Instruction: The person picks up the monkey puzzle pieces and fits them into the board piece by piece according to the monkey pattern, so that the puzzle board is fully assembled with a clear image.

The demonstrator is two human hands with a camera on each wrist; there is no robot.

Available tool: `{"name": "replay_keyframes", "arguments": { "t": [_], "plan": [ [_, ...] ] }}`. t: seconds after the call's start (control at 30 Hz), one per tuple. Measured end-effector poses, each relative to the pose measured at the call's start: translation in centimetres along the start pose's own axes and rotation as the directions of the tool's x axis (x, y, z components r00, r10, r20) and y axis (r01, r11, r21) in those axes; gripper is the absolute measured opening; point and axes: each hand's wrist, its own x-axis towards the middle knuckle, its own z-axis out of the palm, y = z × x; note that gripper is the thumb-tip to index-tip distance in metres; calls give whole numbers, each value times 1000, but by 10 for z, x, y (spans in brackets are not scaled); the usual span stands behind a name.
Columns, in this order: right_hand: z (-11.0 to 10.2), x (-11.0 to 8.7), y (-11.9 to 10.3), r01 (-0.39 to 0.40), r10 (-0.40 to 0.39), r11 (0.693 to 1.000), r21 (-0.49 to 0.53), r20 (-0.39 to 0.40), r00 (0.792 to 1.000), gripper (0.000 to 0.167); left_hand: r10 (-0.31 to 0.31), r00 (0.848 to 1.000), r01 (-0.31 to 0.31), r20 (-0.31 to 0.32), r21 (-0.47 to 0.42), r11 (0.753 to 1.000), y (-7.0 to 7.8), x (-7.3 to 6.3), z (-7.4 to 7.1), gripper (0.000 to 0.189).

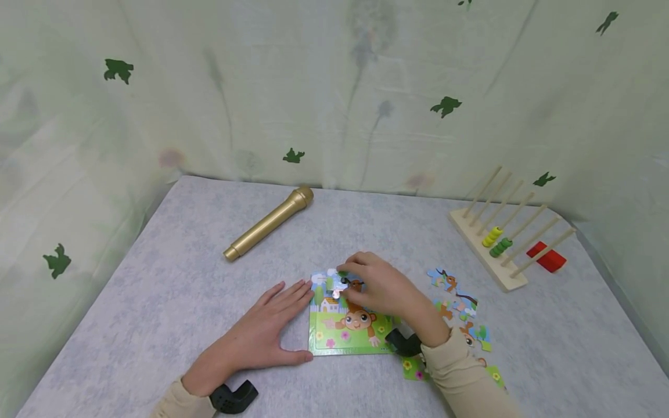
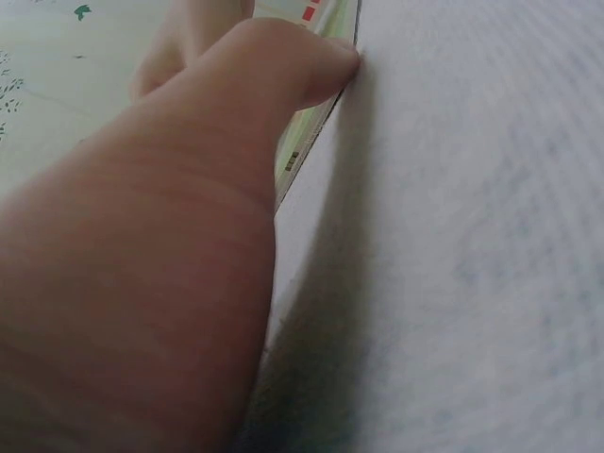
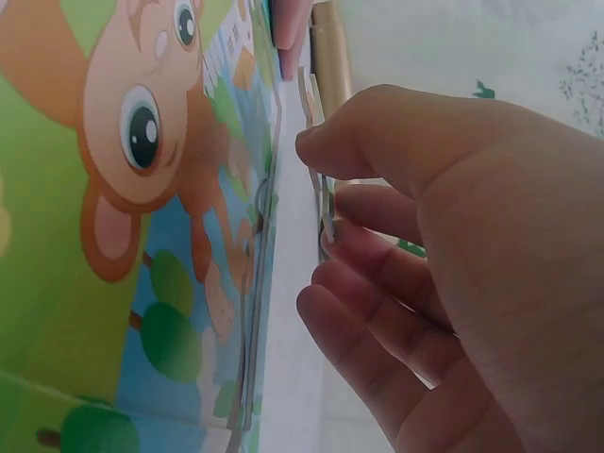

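A puzzle board [image 1: 350, 343] with a monkey, a house and flowers lies flat on the table. Between thumb and fingers, my right hand [image 1: 385, 285] pinches a puzzle piece [image 1: 336, 283] over the board's upper part. The right wrist view shows this piece edge-on, raised off the board. My left hand [image 1: 263, 328] lies spread on the table, fingertips and thumb right at the board's left edge. In the left wrist view, the thumb [image 2: 326, 71] meets the board's edge, and the other fingers are mostly hidden.
Several loose puzzle pieces [image 1: 467, 334] are scattered right of the board, some partly behind the right forearm. A gold toy microphone [image 1: 266, 225] lies farther back. At the right stand a wooden peg rack [image 1: 483, 248] with yellow and green beads and a red block [image 1: 547, 257].
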Motion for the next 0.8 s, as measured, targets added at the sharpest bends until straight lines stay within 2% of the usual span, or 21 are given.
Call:
{"name": "replay_keyframes", "arguments": {
  "t": [0.2, 0.43, 0.8],
  "plan": [
    [4, 1, -3, 11, -11, 1000, 4, 10, 1000, 38, 11, 1000, -11, -10, 11, 1000, 0, -1, 0, 106],
    [10, 4, -5, 14, -14, 1000, 1, 30, 999, 41, 58, 996, -56, -70, 40, 998, -2, -1, 3, 105],
    [15, 3, -9, 29, -29, 1000, 3, 24, 999, 34, 37, 999, -36, -37, 32, 999, -1, -1, 1, 103]
  ]
}}
